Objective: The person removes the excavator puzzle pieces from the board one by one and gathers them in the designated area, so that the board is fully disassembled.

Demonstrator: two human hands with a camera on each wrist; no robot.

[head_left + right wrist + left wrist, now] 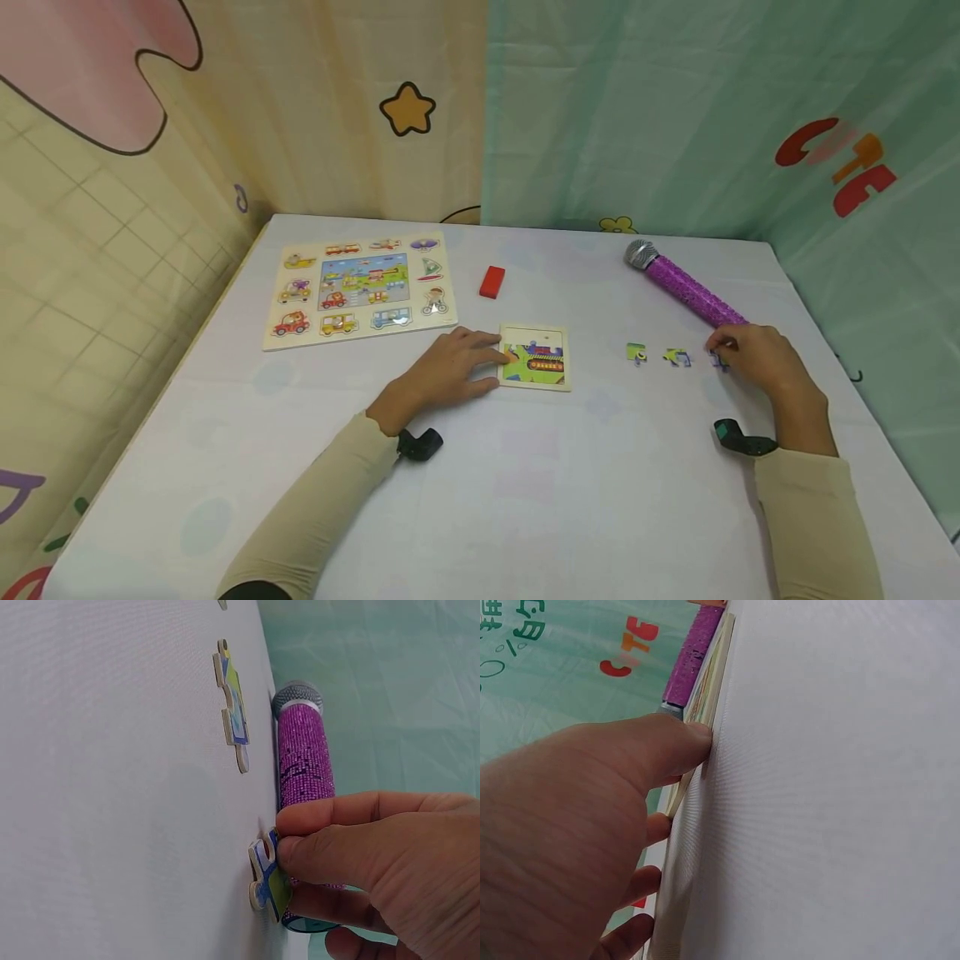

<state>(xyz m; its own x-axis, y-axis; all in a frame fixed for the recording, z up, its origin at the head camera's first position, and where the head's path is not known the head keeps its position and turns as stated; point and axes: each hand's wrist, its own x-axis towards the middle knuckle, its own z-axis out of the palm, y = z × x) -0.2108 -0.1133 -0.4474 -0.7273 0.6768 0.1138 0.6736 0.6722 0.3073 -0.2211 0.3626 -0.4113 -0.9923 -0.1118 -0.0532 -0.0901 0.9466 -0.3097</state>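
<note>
A small square wooden jigsaw tray (533, 386), partly filled with a green vehicle picture, lies at mid-table. My left hand (448, 368) rests at its left edge, fingers fairly straight, with a fingertip over the picture and the thumb (682, 746) touching the tray's side. To the right, thumb and forefinger of my right hand (765, 360) pinch a blue-and-green jigsaw piece (271, 881) at the tabletop. Left of that hand lie a second jigsaw piece (677, 357) and a third jigsaw piece (636, 354), apart from each other.
A purple glittery microphone (693, 290) lies just beyond my right hand. Behind the tray is a red block (492, 282). At the back left sits a larger wooden vehicle puzzle board (360, 330). Printed curtains (637, 125) stand behind the white table (555, 500).
</note>
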